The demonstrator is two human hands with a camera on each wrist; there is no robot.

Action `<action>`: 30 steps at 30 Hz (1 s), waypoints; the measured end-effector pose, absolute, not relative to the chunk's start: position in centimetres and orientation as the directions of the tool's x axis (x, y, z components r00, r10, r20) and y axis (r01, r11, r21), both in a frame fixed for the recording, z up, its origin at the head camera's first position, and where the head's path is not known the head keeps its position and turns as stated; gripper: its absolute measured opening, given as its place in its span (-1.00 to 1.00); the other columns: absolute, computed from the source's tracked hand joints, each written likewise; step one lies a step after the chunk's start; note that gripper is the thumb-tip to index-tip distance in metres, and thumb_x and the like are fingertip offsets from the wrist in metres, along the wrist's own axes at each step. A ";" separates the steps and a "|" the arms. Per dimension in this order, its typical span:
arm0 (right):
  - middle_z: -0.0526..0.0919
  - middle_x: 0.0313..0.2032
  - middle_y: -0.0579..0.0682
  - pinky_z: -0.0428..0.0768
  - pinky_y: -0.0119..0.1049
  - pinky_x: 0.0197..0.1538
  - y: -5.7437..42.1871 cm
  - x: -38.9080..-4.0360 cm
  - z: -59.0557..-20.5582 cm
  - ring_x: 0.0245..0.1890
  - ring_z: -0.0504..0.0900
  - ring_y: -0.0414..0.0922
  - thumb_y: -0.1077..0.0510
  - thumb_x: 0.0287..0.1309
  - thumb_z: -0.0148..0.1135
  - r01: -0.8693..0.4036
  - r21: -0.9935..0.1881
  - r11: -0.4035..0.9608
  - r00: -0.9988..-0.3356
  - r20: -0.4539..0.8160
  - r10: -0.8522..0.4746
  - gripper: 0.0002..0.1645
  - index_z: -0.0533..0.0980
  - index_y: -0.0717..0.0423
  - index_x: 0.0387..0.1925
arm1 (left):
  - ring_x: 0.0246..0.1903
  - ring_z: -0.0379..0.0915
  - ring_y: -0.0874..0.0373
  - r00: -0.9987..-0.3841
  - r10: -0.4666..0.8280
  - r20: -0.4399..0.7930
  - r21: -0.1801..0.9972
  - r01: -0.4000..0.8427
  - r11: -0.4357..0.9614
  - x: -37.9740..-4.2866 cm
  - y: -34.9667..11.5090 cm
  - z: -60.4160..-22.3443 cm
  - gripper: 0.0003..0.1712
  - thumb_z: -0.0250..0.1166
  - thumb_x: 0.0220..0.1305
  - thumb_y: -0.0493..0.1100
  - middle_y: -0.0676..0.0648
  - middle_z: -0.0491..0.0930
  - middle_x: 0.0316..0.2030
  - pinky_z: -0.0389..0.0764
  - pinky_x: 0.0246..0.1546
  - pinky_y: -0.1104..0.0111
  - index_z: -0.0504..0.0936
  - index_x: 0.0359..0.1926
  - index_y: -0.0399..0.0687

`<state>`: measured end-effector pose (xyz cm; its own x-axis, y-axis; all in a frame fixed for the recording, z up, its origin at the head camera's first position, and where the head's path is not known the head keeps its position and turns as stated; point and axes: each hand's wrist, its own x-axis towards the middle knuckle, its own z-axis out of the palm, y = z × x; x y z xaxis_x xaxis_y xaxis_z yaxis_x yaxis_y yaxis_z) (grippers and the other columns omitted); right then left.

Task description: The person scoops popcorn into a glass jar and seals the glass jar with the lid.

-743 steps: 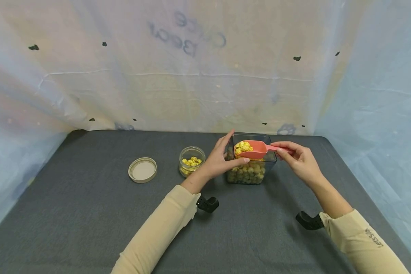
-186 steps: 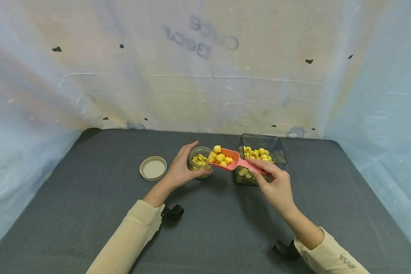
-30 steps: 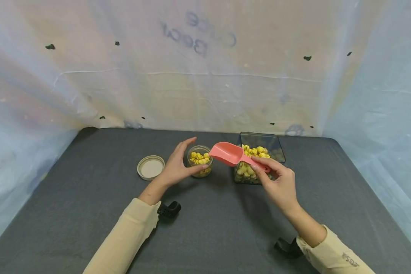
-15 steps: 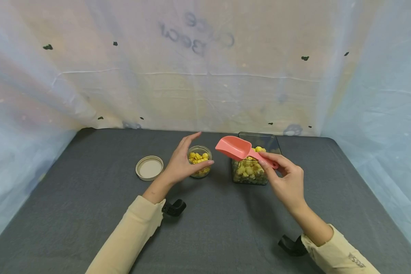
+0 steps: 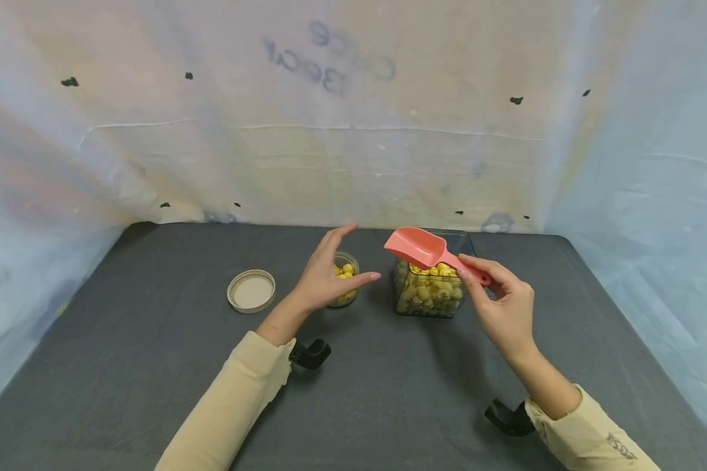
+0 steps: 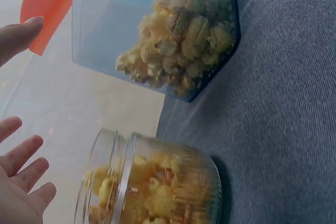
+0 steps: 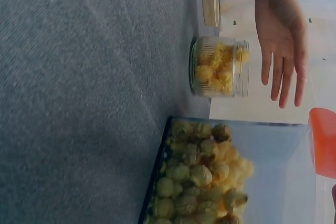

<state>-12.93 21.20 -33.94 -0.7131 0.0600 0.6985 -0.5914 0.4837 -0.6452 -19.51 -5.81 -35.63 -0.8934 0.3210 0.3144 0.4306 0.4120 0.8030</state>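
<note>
Caution: pinch grip on an unloaded scoop above the container.
My right hand (image 5: 503, 304) pinches the handle of the pink scoop (image 5: 415, 245) between thumb and fingers. With the grip only near the handle's end, the bowl could twist or, if lowered carelessly, catch the rim of the clear container (image 7: 278, 174). My left hand (image 5: 324, 281) is spread wide, thumb well apart, and holds nothing. It hangs above the uncovered glass jar (image 6: 125, 177), not touching it; a low sweep could tip the jar and spill its popcorn. Position: the scoop's bowl extends from my right fingertips toward my left hand, above the container; the jar stands beside the container, on my left-hand side.
</note>
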 end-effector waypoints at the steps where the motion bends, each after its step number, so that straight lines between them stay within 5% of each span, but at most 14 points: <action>1: 0.69 -0.27 0.23 0.49 -0.67 -0.40 21.3 -13.0 -34.0 -0.45 0.56 -0.38 0.45 0.06 0.31 -0.590 -0.646 0.484 -0.713 0.698 0.061 -0.68 0.65 0.28 -0.09 | 0.40 0.06 -0.03 -0.894 0.322 0.312 0.804 0.429 0.412 -19.5 -5.7 -35.6 0.03 0.49 0.03 0.04 -0.06 0.13 0.41 0.20 0.30 -0.15 0.12 0.46 0.13; 16: 0.64 -0.32 -0.29 0.52 -0.66 -0.37 23.2 -13.1 -34.3 -0.49 0.55 -0.39 0.45 0.07 0.29 -0.567 -0.639 0.520 -0.708 0.700 0.088 -0.70 0.65 0.31 -0.11 | 0.42 0.00 -0.03 -0.901 0.348 0.258 0.846 0.384 0.369 -19.8 -3.4 -35.3 0.02 0.45 0.07 0.07 -0.06 0.05 0.43 0.19 0.32 -0.13 0.09 0.47 0.17; 24: 0.66 -0.38 0.03 0.53 -0.66 -0.34 24.0 -12.9 -34.7 -0.50 0.55 -0.36 0.42 0.08 0.30 -0.557 -0.637 0.533 -0.702 0.704 0.108 -0.71 0.65 0.29 -0.11 | 0.44 -0.03 -0.01 -0.911 0.357 0.206 0.856 0.345 0.385 -20.0 -2.0 -35.0 0.04 0.44 0.05 0.15 -0.01 0.02 0.45 0.17 0.31 -0.17 0.07 0.47 0.30; 30: 0.66 -0.39 0.06 0.53 -0.67 -0.34 24.5 -12.9 -34.9 -0.50 0.55 -0.32 0.42 0.08 0.31 -0.562 -0.635 0.531 -0.694 0.711 0.115 -0.73 0.65 0.32 -0.12 | 0.43 -0.02 -0.01 -0.907 0.379 0.185 0.856 0.338 0.391 -20.3 -1.2 -35.2 0.05 0.44 0.04 0.16 0.00 0.01 0.45 0.19 0.30 -0.16 0.05 0.47 0.32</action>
<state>-12.86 24.49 -34.87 -0.6942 0.1149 0.7105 -0.5616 0.5310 -0.6345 -20.27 -1.19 -35.20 -0.9067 0.3792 0.1846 0.3378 0.3911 0.8561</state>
